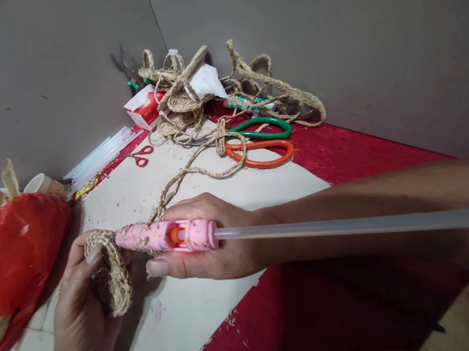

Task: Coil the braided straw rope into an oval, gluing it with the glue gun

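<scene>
A pink glue gun (151, 236) lies across my right hand (214, 248), whose fingers wrap round its grip beneath. From its back end a long clear glue stick (335, 221) runs off over my forearm. The nozzle touches or nearly touches the rim of a small woven straw-rope piece (116, 285), oval and cupped. My left hand (82, 298) holds that piece, thumb on its near side; the other fingers are partly hidden behind it. A braided straw rope (174, 185) trails from beside my right hand back toward the pile.
Beyond the hands are large scissors with green and orange handles (259, 153), small red scissors (141, 155), and a heap of braided rope (183, 98). Clear glue sticks (100, 154), a paper cup (39, 185) and a red plastic bag (23, 247) line the left. A grey wall (345, 60) bounds the back.
</scene>
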A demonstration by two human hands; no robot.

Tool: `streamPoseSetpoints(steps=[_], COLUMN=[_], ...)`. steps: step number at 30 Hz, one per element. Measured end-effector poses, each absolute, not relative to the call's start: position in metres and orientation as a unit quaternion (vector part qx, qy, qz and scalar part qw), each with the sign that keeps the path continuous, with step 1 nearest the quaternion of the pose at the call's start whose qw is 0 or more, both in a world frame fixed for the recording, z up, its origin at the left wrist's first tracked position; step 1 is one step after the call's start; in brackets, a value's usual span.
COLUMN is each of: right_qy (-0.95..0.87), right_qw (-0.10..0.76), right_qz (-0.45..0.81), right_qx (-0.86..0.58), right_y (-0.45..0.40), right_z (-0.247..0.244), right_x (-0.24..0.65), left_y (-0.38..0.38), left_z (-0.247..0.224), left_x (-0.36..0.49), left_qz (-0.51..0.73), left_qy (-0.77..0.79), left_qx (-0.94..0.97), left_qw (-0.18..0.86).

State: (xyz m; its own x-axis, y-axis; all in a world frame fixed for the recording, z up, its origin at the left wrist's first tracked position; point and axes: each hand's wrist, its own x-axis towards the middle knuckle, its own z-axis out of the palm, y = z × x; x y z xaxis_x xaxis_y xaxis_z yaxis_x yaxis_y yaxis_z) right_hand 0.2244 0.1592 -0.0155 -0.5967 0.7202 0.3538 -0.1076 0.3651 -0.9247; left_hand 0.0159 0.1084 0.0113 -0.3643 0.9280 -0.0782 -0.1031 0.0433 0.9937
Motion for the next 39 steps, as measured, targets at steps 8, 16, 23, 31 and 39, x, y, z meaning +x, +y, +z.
streamPoseSetpoints(steps=[8,16,23,31,39], right_qy=[-0.721,-0.725,-0.729,-0.729,-0.721], right_qw=[0.375,0.371,0.372,0.369,0.351], right_qz=[0.541,0.533,0.532,0.533,0.551], right_qx=[-0.217,-0.227,-0.217,-0.219,-0.230], right_y=[0.1595,0.1603,0.1607,0.1591,0.1590], right_z=[-0.0141,-0.0129,-0.0144,-0.0145,-0.0123], right_x=[0.2237,0.2237,0.2242,0.2246,0.2253], left_y=[0.1094,0.1103,0.1075,0.1101,0.1094], left_z=[0.0146,0.0141,0.0182,0.0168,0.0177], left_x=[0.0181,0.0151,0.0178,0.0193,0.0205], left_qz=[0.593,0.590,0.578,0.589,0.590], left_qy=[0.576,0.607,0.634,0.639,0.642], left_qx=[0.337,0.277,0.251,0.238,0.223], left_qw=[0.451,0.455,0.449,0.434,0.435])
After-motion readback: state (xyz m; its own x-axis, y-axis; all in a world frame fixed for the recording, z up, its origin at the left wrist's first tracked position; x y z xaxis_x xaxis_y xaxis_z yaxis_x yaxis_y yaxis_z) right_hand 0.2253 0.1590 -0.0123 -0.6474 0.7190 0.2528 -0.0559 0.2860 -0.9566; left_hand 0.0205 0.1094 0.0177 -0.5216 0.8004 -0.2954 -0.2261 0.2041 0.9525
